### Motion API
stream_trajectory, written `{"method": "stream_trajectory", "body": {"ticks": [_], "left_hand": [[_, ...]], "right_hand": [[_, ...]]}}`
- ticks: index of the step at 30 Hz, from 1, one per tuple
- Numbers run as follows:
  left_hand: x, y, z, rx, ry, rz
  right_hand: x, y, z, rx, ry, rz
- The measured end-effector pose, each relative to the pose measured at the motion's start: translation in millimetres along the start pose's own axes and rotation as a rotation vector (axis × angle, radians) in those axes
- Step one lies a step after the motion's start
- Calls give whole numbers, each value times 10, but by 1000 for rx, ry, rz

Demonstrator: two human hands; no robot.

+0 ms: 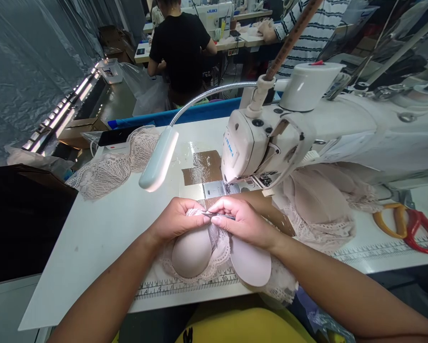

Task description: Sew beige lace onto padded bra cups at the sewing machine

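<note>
A pale pink lace bra (191, 252) with two smooth moulded cups lies at the table's front edge, over a printed ruler strip. My left hand (176, 219) pinches the bra's upper lace edge between thumb and fingers. Opposite it, my right hand (244, 221) is closed around a slim metal tool (228, 216), its tip meeting the fabric at my left fingertips. The tool's exact kind is too small to make out. Both hands are just in front of the needle area of a white JUKI sewing machine (240, 143).
A lit lamp (159, 159) on a bendy neck hangs left of the machine. Beige lace pieces (110, 171) lie at the table's left, beside a phone (117, 136). More pink bra fabric (314, 200) and orange-and-red-handled scissors (419, 231) are at right. Two people work behind.
</note>
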State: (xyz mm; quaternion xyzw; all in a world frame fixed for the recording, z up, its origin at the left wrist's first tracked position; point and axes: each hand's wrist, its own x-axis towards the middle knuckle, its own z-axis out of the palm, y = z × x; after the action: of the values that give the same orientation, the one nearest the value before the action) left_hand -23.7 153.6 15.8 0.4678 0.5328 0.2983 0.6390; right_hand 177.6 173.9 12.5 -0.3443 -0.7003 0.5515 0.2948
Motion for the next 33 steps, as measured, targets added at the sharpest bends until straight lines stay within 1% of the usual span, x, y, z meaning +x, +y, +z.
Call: {"method": "stream_trajectory", "body": {"ticks": [4,9,12,15,20,25,27,29,31,33], "left_hand": [[-1,6,13,44,2,6],[4,19,26,122,26,63],[13,8,28,169,32,82],[22,-5,29,221,34,93],[23,-6,39,244,25,92],[33,-10,73,247,35,115],[45,-14,80,252,19,117],[56,-17,62,249,-25,126],[63,-13,10,231,-86,123],[68,7,-66,228,-149,97]], "right_hand": [[5,45,-3,12,25,-9],[7,86,-33,75,-36,60],[14,66,-21,28,-48,40],[27,56,0,-27,-24,32],[36,88,-19,107,21,108],[28,78,-4,216,-52,169],[28,81,20,252,-84,179],[29,96,27,245,-89,159],[25,105,1,138,-41,112],[13,89,-60,-32,15,81]]}}
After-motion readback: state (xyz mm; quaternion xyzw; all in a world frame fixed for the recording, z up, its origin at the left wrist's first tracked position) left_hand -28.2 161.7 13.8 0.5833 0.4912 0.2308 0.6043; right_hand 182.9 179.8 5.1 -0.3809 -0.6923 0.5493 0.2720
